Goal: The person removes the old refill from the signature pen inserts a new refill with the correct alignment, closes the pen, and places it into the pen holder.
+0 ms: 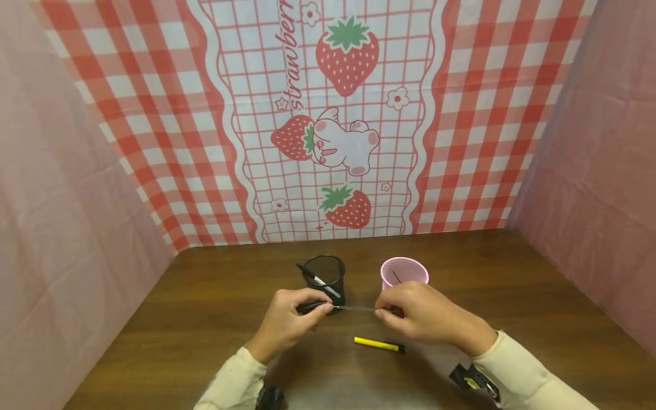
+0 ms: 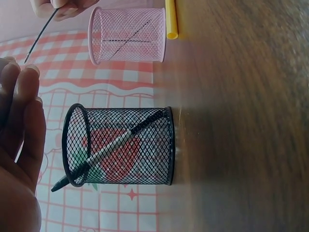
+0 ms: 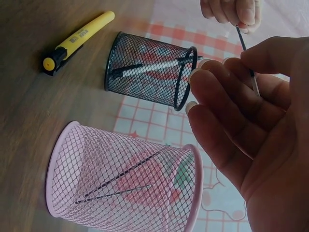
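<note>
My left hand [image 1: 294, 319] pinches a slim black pen-like piece [image 1: 309, 307] between thumb and fingers. A thin rod like a pen refill [image 1: 353, 308] stretches from it to my right hand [image 1: 425, 313], whose thumb and fingertips pinch the other end. In the right wrist view, the refill's light tip crosses the palm. Behind the left hand stands a black mesh cup [image 1: 335, 270] with a black-and-white marker [image 1: 320, 280] leaning in it. Behind the right hand is a pink mesh cup [image 1: 405, 263], partly hidden, holding thin dark rods [image 3: 120, 176].
A yellow tube-shaped pen [image 1: 378, 344] with a black clip end lies on the brown wooden table [image 1: 220, 319], in front of the cups. A strawberry-print cloth [image 1: 348, 114] hangs at the back. Pink cloths [image 1: 589, 171] hang at both sides.
</note>
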`<act>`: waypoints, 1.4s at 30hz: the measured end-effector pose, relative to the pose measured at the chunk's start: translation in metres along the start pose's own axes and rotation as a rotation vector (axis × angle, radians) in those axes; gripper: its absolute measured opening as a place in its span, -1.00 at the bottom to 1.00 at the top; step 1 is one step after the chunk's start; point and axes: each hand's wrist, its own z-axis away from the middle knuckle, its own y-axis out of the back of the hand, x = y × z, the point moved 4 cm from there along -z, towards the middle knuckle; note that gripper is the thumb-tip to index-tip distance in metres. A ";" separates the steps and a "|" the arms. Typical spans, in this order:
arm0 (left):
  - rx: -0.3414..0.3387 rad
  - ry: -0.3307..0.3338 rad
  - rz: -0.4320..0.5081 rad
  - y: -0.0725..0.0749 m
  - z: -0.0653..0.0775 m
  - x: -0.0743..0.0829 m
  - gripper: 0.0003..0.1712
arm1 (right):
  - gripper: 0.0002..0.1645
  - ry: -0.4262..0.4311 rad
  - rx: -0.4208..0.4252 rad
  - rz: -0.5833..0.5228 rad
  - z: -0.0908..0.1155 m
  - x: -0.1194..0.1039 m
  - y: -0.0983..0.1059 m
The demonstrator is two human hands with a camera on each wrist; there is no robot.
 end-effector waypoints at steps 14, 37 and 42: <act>0.015 0.024 -0.028 0.005 0.003 0.001 -0.91 | -0.86 -0.018 -0.030 -0.016 -0.002 -0.003 -0.006; -0.003 0.030 -0.071 0.002 -0.002 -0.002 -0.92 | -0.73 -0.034 -0.118 -0.012 -0.003 -0.012 -0.020; -0.007 0.031 -0.060 0.003 -0.002 -0.002 -0.92 | -0.70 0.035 -0.112 -0.032 -0.005 -0.017 -0.026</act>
